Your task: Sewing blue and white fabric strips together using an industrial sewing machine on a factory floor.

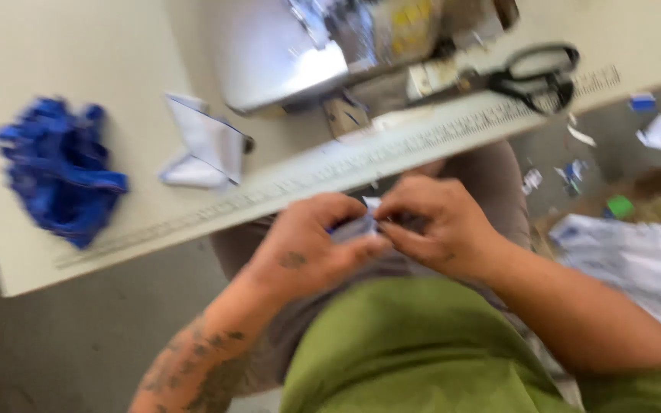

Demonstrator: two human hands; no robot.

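Two bare hands meet over the lap, just below the near edge of the table (101,46). The left hand (307,245) and the right hand (441,226) are closed together on a small white-and-blue piece of fabric (363,222), fingers curled and pinched on it from either side — the image is blurred, so the exact finger placement cannot be told. The piece sits between the fingertips of both hands, in front of the green shirt (415,352) and above the grey-clad thighs.

On the table: a crumpled blue fabric pile (59,168) at the left; a folded white fabric piece (204,145) with dark trim nearer the middle; a sewing machine (300,46) at the upper centre; black-handled scissors (533,76) at the upper right, lying beside the machine. A printed ruler strip (330,164) runs along the table's near edge.

On the floor at the right — scattered white and blue scraps (656,130), a small green scrap (619,206), and a heap of white cloth (636,264) beside the right forearm.
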